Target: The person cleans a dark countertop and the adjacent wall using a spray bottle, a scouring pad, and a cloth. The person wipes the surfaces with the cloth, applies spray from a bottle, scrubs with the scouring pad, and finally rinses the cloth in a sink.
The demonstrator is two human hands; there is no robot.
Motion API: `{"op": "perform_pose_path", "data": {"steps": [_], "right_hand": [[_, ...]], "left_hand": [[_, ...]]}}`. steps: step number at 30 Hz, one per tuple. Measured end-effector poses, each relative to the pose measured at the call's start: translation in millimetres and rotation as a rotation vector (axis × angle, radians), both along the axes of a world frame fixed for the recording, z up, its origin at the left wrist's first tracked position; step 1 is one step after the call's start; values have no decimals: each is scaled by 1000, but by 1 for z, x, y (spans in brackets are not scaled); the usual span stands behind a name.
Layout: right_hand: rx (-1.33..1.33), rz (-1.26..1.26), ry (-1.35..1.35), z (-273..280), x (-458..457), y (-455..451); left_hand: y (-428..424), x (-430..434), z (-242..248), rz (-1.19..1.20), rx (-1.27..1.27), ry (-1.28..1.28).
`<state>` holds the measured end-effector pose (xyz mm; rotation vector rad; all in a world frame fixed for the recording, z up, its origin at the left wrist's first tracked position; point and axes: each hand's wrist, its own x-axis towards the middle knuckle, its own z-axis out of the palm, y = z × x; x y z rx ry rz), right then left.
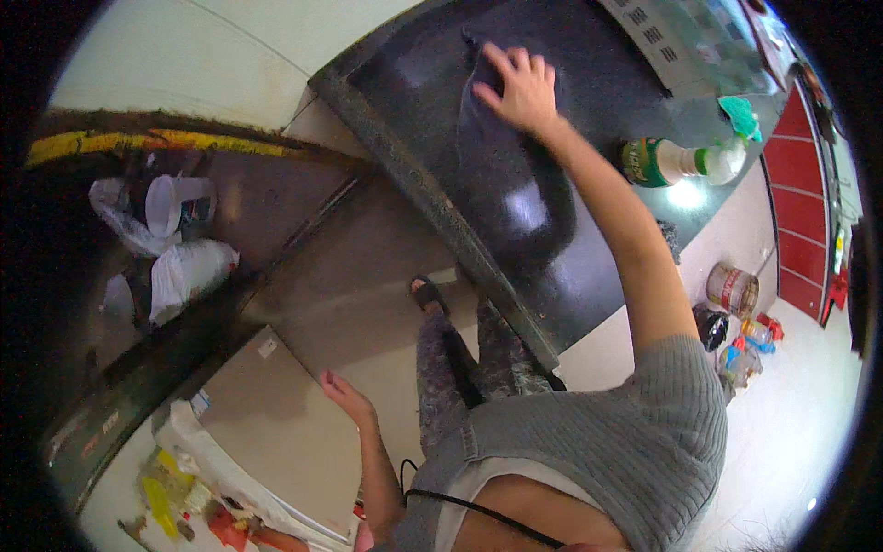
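My right hand (521,90) lies with spread fingers on a dark cloth (476,121). The cloth is laid over a glossy black countertop (414,103), and its edges are hard to tell from the dark surface. To the right of my forearm stands a white and green spray bottle (648,162) with a printed label. Behind the bottle is a green cloth or sponge (739,116). My left hand (347,397) hangs beside my body with nothing visible in it, near a light-coloured cabinet panel (283,421).
A raised edge (441,200) borders the counter. On the left, a white bucket (172,203) and a white bag (190,276) sit in a dark recess. A plastic jar (731,288) and several packets stand at the right. Lower left, an open white bin (207,441) adjoins scattered scraps.
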<state>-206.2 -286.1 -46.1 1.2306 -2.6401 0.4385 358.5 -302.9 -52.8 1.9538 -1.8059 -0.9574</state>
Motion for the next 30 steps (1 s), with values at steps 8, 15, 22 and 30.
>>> {"op": "perform_pose_path", "data": {"steps": [8,15,22,30], "right_hand": [[-94,120,140,-15,-3,-42],[25,613,-124,4,132,95],[158,789,-209,13,196,275],[259,897,-210,17,197,314]], "left_hand": [[87,31,20,283,96,80],[132,47,-8,350,68,322],[202,44,-28,279,12,388],[288,35,-50,368,97,475]]}}
